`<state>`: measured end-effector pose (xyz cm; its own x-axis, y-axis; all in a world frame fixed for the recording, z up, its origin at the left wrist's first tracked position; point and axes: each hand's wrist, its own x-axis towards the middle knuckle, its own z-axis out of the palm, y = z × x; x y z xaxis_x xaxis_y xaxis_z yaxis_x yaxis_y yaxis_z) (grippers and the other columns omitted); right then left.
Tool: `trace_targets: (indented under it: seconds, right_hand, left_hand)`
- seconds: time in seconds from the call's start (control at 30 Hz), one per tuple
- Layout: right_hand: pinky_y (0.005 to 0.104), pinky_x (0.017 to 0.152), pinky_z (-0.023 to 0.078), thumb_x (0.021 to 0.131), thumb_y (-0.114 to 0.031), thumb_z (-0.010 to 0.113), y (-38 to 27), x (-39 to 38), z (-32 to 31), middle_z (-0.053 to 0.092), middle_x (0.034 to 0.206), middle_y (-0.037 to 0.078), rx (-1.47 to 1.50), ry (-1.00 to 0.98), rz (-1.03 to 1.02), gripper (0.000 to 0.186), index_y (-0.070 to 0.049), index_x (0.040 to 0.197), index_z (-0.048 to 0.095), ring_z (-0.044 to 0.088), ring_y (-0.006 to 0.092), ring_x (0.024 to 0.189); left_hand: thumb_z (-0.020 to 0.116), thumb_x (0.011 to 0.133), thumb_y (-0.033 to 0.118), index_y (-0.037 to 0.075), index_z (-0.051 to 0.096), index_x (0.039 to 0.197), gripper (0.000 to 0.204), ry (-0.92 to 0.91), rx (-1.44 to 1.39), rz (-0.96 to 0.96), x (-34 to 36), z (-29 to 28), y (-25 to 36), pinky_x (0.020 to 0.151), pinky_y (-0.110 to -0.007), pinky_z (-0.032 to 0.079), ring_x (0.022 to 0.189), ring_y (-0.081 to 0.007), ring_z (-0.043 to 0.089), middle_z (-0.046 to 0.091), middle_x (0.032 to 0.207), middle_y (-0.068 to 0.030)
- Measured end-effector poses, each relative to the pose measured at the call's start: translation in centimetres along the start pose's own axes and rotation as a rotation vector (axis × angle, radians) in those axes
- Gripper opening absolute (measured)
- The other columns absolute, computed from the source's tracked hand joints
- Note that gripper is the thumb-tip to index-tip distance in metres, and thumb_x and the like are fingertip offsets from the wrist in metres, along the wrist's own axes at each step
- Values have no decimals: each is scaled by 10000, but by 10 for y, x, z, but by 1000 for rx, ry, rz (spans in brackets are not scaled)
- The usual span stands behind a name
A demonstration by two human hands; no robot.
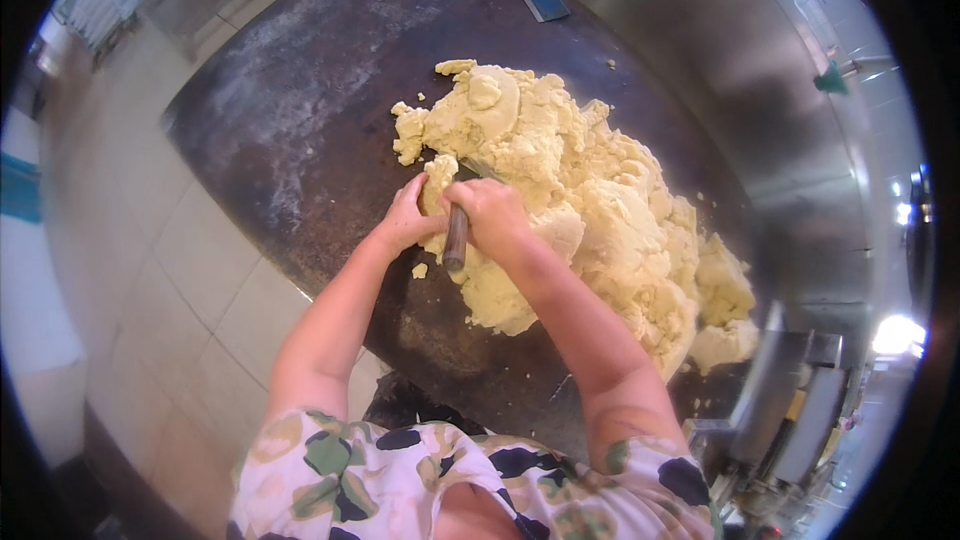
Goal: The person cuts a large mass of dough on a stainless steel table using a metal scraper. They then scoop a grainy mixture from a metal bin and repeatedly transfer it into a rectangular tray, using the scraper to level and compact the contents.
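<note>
A large, crumbly heap of pale yellow dough (625,230) spreads over the dark table. My right hand (490,215) is closed around the brown wooden handle (456,240) of a knife-like tool. Its grey metal blade (480,169) shows only in part beyond my knuckles, against the dough; the rest is hidden. My left hand (405,217) curves round a lump of dough (440,178) at the heap's left edge, with the thumb on the near side. Both hands are close together, and the handle end points back toward me.
The dark, flour-streaked table (290,110) has a rounded edge at left. A blue and grey flat scraper (543,3) lies at its far side. Small dough crumbs (420,270) lie near my left hand. Metal wall panels (690,40) rise at right, and machinery (800,420) stands at lower right.
</note>
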<state>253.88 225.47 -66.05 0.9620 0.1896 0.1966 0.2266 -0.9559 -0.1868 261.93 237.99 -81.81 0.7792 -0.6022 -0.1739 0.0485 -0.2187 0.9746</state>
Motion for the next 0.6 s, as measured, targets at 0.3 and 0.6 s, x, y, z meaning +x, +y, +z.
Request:
trace_targets:
  seconds: [0.3, 0.6]
  right_hand:
    - [289, 619, 503, 804, -99, 684, -44, -18, -151, 682, 783, 83, 391, 186, 349, 63, -81, 865, 688, 653, 191, 689]
    - [285, 604, 501, 835, -179, 689, -45, -1, -176, 649, 705, 79, 168, -63, 888, 110, -72, 858, 693, 617, 172, 615]
  left_hand:
    - [727, 713, 524, -48, 401, 1339, 909, 240, 413, 248, -16, -24, 31, 1057, -438, 332, 1293, -387, 348, 360, 1393, -253]
    - [640, 781, 542, 55, 665, 1039, 552, -285, 569, 789, 54, -43, 93, 997, -417, 346, 1153, -272, 481, 615, 1128, -93]
